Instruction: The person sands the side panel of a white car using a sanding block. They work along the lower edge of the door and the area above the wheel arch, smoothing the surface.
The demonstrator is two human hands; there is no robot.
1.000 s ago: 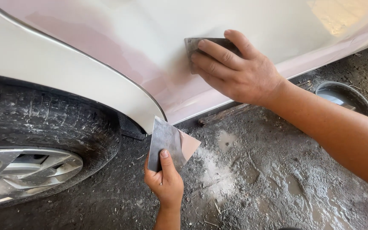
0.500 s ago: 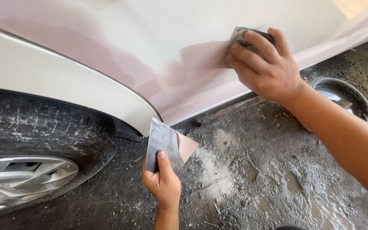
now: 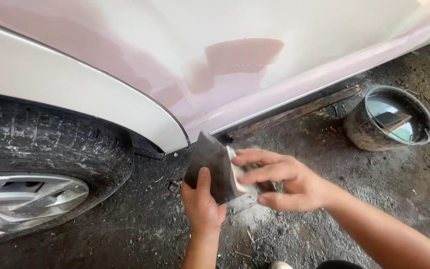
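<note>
My left hand (image 3: pixel 202 211) holds up a dark metal plate (image 3: pixel 209 162) by its lower edge, thumb on its face, just below the car's sill. My right hand (image 3: pixel 287 183), blurred, is at the plate's right edge, pinching a small dark spreader (image 3: pixel 264 188) against a pale smear of filler (image 3: pixel 236 175) on the plate. Above them the white car panel (image 3: pixel 324 35) shows a fresh pinkish filler patch (image 3: pixel 242 56) with wider faded pink areas around it.
A worn tyre (image 3: pixel 51 144) with a silver hubcap (image 3: pixel 23 201) fills the left. At the right, a dirty bucket (image 3: pixel 359 130) of water stands on the gritty dark ground. A wooden strip (image 3: pixel 294 112) lies under the sill.
My right hand has left the car panel and come down to the plate in my left hand. The spot it was rubbing now shows as a bare pink patch.
</note>
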